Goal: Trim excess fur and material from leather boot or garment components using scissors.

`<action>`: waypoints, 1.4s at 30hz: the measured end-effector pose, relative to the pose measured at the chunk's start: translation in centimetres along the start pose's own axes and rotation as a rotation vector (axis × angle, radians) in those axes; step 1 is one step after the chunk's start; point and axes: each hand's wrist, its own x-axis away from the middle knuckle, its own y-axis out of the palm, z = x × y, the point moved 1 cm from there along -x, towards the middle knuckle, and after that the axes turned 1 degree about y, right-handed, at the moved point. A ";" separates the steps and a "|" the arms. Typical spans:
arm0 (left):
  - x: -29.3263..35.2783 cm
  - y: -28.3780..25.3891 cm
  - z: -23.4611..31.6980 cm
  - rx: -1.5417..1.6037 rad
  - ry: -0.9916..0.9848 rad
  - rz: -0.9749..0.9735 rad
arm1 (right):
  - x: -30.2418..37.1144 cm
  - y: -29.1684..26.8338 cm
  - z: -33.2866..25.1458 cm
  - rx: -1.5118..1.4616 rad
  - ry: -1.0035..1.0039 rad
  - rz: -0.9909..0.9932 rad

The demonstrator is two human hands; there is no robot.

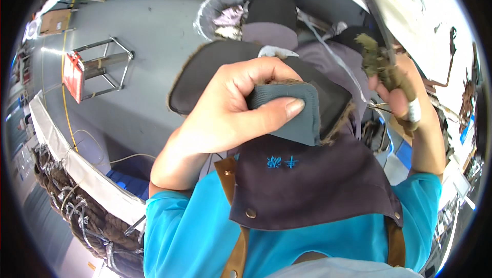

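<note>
Grey-green ribbed cloth (284, 130) on a fur-edged dark piece (207, 80) was pinched beneath the thumb of the left hand (233, 101), palm turned inward; the piece hung beyond the apron bib (318, 188), long axis crosswise, one end pointing right. Alongside, the raised right hand (397, 98) curled round a fuzzy brown bundle (376, 62), a blurred dark tool (378, 19) angling away.

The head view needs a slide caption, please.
Left hand pinches fur-edged, ribbed grey fabric; right hand holds a blurred, long dark tool.
</note>
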 end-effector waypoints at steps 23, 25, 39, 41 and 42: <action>-4.2 1.0 10.7 0.125 0.539 0.051 | 1.8 -16.3 12.7 0.497 0.291 1.090; -6.1 2.4 12.1 0.167 0.526 0.025 | 2.6 -16.4 14.1 0.236 0.249 1.145; -30.8 3.5 20.4 0.286 0.284 0.546 | 12.1 3.6 21.9 -0.391 0.256 1.403; -31.4 3.1 15.3 0.025 0.191 0.695 | 13.8 5.6 23.6 -0.429 0.378 1.306; -31.1 3.7 12.8 -0.042 0.178 0.708 | 14.1 6.7 24.1 -0.372 0.390 1.322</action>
